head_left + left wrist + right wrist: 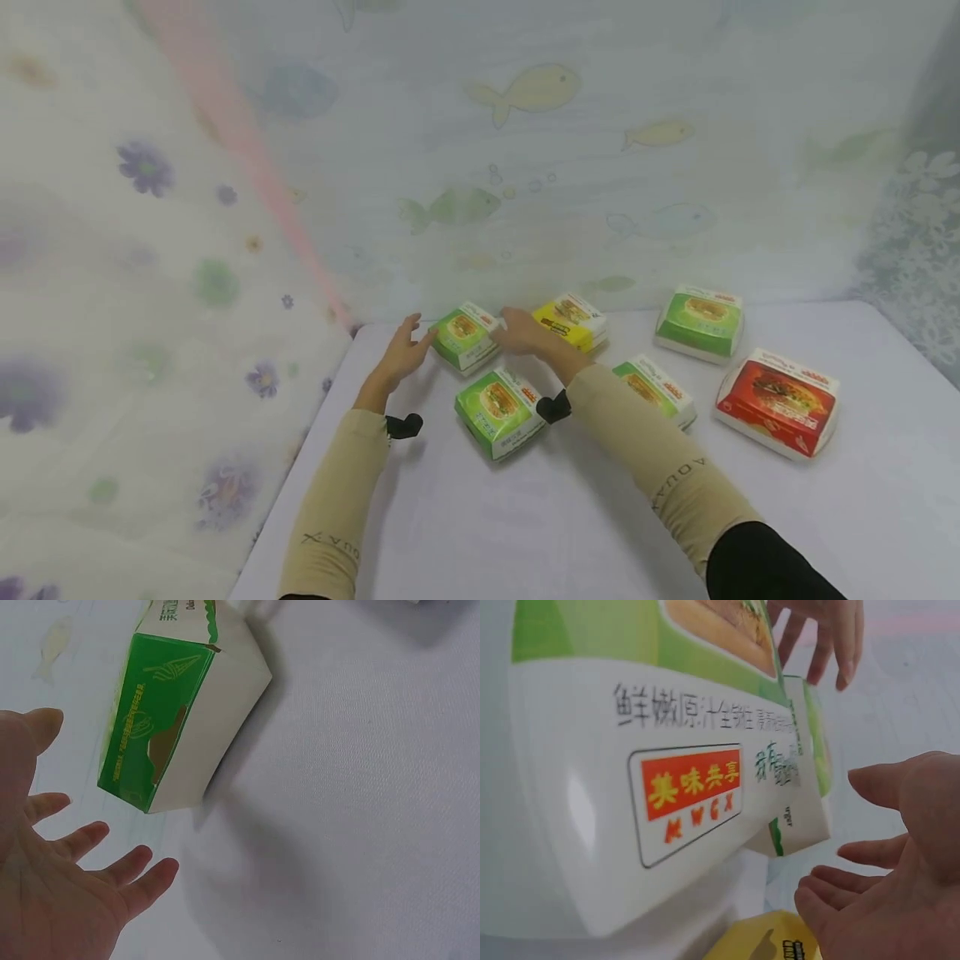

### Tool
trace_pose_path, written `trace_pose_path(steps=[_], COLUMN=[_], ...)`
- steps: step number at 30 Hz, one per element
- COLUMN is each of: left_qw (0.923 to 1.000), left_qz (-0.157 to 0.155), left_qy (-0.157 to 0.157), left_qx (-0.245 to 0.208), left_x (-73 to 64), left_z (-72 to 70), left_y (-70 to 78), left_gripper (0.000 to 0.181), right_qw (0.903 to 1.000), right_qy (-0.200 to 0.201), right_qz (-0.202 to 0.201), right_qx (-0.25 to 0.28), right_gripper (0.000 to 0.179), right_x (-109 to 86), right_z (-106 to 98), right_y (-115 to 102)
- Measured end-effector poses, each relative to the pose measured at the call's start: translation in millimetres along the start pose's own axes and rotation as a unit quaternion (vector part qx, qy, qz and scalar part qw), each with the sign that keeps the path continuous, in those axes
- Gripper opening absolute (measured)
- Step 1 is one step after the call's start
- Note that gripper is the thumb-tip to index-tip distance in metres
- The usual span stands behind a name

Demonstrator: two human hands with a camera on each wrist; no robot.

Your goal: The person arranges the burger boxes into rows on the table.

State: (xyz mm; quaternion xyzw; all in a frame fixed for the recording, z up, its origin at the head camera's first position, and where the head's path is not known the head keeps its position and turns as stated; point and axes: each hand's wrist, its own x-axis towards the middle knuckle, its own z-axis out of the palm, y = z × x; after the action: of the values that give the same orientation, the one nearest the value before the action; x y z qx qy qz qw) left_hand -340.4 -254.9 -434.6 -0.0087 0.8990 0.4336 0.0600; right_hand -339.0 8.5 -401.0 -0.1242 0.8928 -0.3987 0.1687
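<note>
A green-and-white burger box (465, 335) lies at the back left of the table, between both hands. On its left side, my left hand (402, 354) has its fingers spread, and the left wrist view shows a gap between those fingers and the box's green side (154, 712). My right hand (525, 335) is at the box's right side, fingers extended and nothing in its grasp in the right wrist view; contact with the box cannot be told. A second green burger box (495, 408) lies just in front. Beside the right hand is a yellow burger box (573, 321), partly hidden by it.
Under the right forearm, a green box (660, 387) is partly covered. Farther right lie another green box (701, 325) and a red burger box (780, 400). A fish-patterned curtain (540, 167) hangs behind the white table (480, 533), a flowered one (150, 333) at left.
</note>
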Motion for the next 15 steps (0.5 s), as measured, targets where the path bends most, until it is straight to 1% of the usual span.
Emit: trace_pose_path(steps=[6, 12, 15], left_qw=[0.9998, 0.9999, 0.9999], left_qz=[-0.01, -0.006, -0.007], left_qy=[-0.005, -0.007, -0.015], left_qx=[-0.015, -0.007, -0.004], left_x=[-0.2, 3.2, 6.4], left_z=[5.0, 7.9, 11.0], left_y=[-1.5, -1.6, -1.2], left_gripper=[0.071, 0.068, 0.064], right_qw=[0.9999, 0.9997, 0.9995], right_qy=[-0.004, -0.019, -0.027], right_qz=[0.011, 0.003, 0.006], right_qx=[-0.009, -0.016, -0.013], right_gripper=[0.066, 0.063, 0.062], right_x=[2.1, 2.4, 1.8], right_z=[5.1, 6.4, 6.6], right_y=[8.0, 9.2, 9.1])
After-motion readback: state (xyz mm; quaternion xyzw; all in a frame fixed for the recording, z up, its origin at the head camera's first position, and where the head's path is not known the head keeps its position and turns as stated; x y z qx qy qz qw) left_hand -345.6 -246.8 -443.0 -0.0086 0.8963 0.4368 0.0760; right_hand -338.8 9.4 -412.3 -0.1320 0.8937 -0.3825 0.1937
